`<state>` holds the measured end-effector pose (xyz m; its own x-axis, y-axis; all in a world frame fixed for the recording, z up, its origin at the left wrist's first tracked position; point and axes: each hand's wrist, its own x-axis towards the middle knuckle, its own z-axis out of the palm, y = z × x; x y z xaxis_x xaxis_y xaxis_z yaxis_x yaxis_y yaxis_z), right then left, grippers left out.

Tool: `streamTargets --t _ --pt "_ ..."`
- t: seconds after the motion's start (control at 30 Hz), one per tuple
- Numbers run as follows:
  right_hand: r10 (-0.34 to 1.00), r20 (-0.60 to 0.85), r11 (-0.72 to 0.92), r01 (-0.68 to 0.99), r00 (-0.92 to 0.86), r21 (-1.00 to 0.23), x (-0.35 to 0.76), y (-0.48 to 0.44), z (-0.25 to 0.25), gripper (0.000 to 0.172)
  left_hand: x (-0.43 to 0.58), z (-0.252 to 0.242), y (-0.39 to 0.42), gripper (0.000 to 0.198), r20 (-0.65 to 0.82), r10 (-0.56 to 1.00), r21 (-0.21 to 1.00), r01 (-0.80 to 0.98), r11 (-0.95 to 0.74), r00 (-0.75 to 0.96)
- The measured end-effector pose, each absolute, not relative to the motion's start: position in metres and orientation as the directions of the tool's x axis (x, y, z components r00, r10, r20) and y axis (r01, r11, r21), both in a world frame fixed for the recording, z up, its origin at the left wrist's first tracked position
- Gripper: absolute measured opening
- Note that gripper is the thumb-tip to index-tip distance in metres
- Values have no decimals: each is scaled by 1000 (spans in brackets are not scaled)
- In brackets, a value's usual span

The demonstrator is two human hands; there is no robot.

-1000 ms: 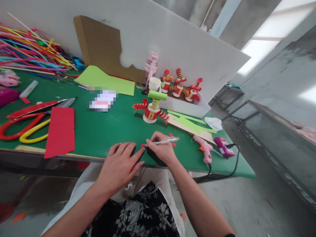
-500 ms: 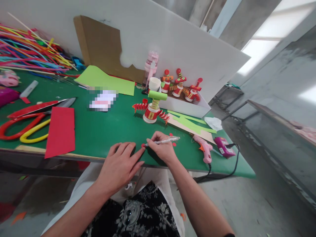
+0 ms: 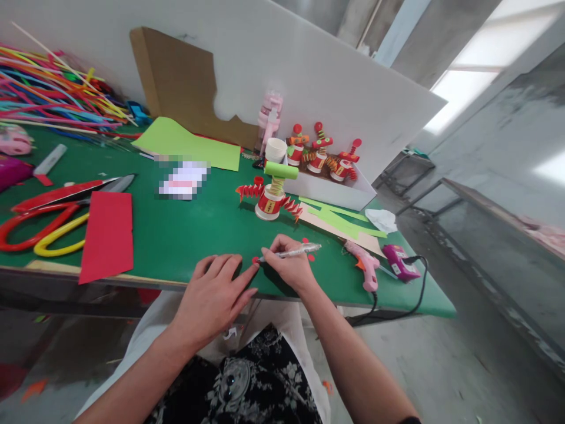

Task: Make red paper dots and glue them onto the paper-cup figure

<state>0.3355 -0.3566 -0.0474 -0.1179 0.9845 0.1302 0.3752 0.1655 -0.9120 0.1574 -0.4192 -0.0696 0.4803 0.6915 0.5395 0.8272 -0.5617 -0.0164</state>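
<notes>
Daylight is pouring through a bright window (image 3: 489, 65) onto the grey concrete floor (image 3: 441, 359) beside the green tabletop (image 3: 185, 229), which is backing against a white board (image 3: 326, 65).

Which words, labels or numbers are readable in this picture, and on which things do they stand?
None can be read.
Band on the red paper cup figure: too small.
Label on the purple glue gun: too small.
Pixelated patch on the green table: blurred out.

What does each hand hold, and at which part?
The right hand holds a pen near its tip end. The left hand holds nothing; its fingertips press a small red disc on the table.
</notes>
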Motion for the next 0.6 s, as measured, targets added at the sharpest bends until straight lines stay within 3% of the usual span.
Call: streamTargets --t 0.6 --pt "987 112 149 368 -119 -918 335 -357 -45 27 157 -71 -419 38 528 706 0 830 -557 473"
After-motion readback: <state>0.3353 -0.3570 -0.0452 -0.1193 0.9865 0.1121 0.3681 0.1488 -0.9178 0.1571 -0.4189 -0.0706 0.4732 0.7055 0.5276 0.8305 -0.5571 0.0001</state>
